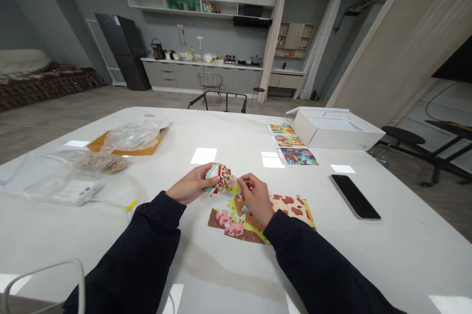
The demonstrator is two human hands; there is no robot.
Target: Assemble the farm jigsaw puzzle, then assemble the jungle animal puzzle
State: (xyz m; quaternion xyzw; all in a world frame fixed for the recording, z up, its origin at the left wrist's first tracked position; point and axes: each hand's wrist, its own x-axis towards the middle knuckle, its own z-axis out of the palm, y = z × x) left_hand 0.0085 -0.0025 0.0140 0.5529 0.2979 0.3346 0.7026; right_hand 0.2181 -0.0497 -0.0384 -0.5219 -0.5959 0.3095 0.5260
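Note:
My left hand (pixel 192 185) holds a stack of colourful puzzle pieces (pixel 220 177) above the white table, thumb on top. Just right of it, my right hand (pixel 257 198) has its thumb and index finger pinched together near a small yellowish piece (pixel 234 187); whether the fingertips grip it is unclear. Below both hands lies a partly assembled puzzle (pixel 254 230) with pink, brown, yellow-green and cow-spotted areas. My right hand hides part of its middle.
A black phone (pixel 355 196) lies at the right. Picture cards (pixel 298 156) and a white box (pixel 335 128) sit at the back right. Clear plastic bags (pixel 47 176) and a yellow envelope (pixel 150 148) are on the left, with a cable (pixel 110 203) near them.

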